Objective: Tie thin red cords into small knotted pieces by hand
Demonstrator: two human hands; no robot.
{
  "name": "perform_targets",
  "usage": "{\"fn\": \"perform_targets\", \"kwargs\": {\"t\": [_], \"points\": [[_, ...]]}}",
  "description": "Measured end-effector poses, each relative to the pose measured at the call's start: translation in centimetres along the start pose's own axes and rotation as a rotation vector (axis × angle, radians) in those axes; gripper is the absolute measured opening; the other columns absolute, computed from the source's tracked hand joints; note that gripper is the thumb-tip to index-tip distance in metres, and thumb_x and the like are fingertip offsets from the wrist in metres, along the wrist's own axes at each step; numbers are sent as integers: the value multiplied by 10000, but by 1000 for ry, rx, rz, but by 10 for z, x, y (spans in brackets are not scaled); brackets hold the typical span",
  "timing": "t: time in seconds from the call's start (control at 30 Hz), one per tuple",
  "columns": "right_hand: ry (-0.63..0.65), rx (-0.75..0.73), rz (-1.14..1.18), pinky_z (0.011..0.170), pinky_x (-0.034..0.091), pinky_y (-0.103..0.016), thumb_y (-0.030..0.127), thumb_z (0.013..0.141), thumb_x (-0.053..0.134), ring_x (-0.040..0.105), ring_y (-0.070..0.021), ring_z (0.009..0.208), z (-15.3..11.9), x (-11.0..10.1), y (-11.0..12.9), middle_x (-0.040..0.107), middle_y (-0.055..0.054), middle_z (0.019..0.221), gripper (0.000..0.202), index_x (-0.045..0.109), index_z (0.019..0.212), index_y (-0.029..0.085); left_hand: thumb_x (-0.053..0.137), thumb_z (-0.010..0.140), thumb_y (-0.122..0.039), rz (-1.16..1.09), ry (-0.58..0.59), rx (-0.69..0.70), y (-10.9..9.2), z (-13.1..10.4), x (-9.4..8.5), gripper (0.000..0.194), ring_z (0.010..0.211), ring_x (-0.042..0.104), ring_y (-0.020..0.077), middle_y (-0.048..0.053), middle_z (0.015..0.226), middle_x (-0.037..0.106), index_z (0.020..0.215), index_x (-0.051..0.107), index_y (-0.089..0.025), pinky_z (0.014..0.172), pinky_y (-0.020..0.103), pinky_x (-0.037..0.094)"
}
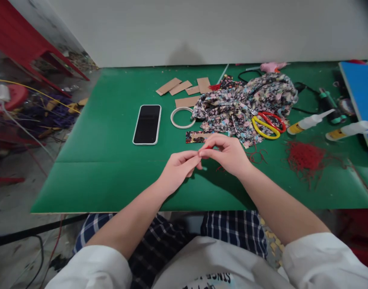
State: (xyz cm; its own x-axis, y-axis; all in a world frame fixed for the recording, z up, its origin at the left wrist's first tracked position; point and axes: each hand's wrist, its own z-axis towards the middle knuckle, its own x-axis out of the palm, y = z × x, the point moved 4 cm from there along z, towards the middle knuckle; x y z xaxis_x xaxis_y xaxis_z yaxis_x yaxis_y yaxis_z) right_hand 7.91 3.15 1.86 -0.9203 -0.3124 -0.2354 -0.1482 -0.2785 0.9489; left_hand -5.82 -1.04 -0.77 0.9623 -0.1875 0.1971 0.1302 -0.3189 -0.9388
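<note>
My left hand (180, 167) and my right hand (224, 152) meet at their fingertips above the front half of the green table. Both are closed in a pinch. A bit of red thread (209, 147) shows between the fingers of my right hand; most of it is hidden. What the left fingertips grip is covered. Just beyond the hands lies a floral fabric strip (196, 137) with cardboard on it. Loose red strands (256, 155) lie to the right of my right hand, and a tangled pile of red thread (306, 156) rests farther right.
Behind the hands are a tape roll (172, 119), cardboard pieces (184, 102) and crumpled floral fabric (232, 100) with red-and-yellow scissors (268, 125). A phone (147, 125) lies left. Glue bottles (308, 122), a pink glue gun (272, 67) and a blue board (360, 96) are right.
</note>
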Motion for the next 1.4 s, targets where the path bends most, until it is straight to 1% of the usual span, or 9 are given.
{"fn": "perform_targets", "kwargs": {"t": [0.07, 0.17, 0.27, 0.4, 0.67, 0.87, 1.07, 1.23, 1.4], "points": [[-6, -28, -59, 684, 464, -298, 316, 733, 712, 578, -125, 689, 0, 0, 2, 628, 10, 672, 164, 657, 629, 201, 690, 722, -307, -31, 34, 58, -2, 2, 2, 384, 649, 539, 84, 28, 841, 638, 1080, 637, -178, 567, 198, 413], [-14, -55, -130, 675, 455, -292, 255, 730, 716, 566, -123, 690, -1, 1, 5, 625, 9, 683, 129, 656, 629, 203, 731, 679, -237, -120, 58, 153, -6, 4, 3, 624, 933, 578, 138, 41, 1014, 629, 1263, 513, -242, 782, 235, 457], [-12, -72, -163, 636, 443, -275, 213, 734, 709, 551, -120, 686, -1, 2, 6, 608, 5, 687, 90, 672, 653, 202, 709, 715, -257, -145, 61, 106, -3, 3, 2, 556, 678, 549, 71, -2, 858, 595, 1243, 534, -255, 585, 177, 431], [-29, -82, -176, 605, 432, -263, 210, 738, 702, 537, -114, 664, -1, 1, 3, 598, 6, 683, 70, 685, 670, 207, 716, 712, -310, -85, -17, 32, -3, 0, -1, 342, 418, 267, -4, -56, 652, 490, 1033, 666, -201, 377, 160, 221], [-33, -61, -125, 621, 459, -275, 205, 730, 702, 563, -124, 663, 1, 0, -4, 628, -2, 683, 87, 683, 645, 204, 689, 716, -370, 154, -174, 98, -12, -3, -4, 258, 449, 340, 33, -18, 605, 580, 846, 736, -152, 428, 198, 290], [-43, 17, -39, 651, 476, -267, 256, 755, 684, 592, -121, 686, 3, -4, -9, 662, 2, 708, 97, 700, 671, 211, 656, 749, -389, 139, -138, 78, -5, -1, -6, 239, 410, 291, 19, -20, 595, 582, 778, 731, -164, 398, 202, 218], [-143, 116, 150, 610, 454, -238, 466, 862, 520, 560, -94, 629, 5, -16, -19, 627, 1, 659, 331, 722, 781, 217, 671, 739, -432, 54, -124, 41, 2, 1, -8, 266, 372, 234, 37, -71, 410, 341, 830, 732, -190, 377, 213, 131], [-151, 105, 145, 595, 453, -232, 434, 801, 620, 543, -89, 608, 4, -17, -15, 616, 14, 662, 247, 667, 725, 204, 691, 723, -427, 40, -145, 76, 5, 3, -10, 262, 382, 258, 35, -47, 460, 463, 830, 727, -190, 380, 214, 156], [43, -24, 90, 659, 489, -259, 320, 781, 664, 578, -110, 699, -1, -8, 2, 632, -3, 779, 124, 643, 798, 199, 709, 701, -398, 35, -199, 113, 0, 2, -10, 241, 381, 291, 27, -50, 486, 483, 801, 722, -178, 365, 199, 192]]}}
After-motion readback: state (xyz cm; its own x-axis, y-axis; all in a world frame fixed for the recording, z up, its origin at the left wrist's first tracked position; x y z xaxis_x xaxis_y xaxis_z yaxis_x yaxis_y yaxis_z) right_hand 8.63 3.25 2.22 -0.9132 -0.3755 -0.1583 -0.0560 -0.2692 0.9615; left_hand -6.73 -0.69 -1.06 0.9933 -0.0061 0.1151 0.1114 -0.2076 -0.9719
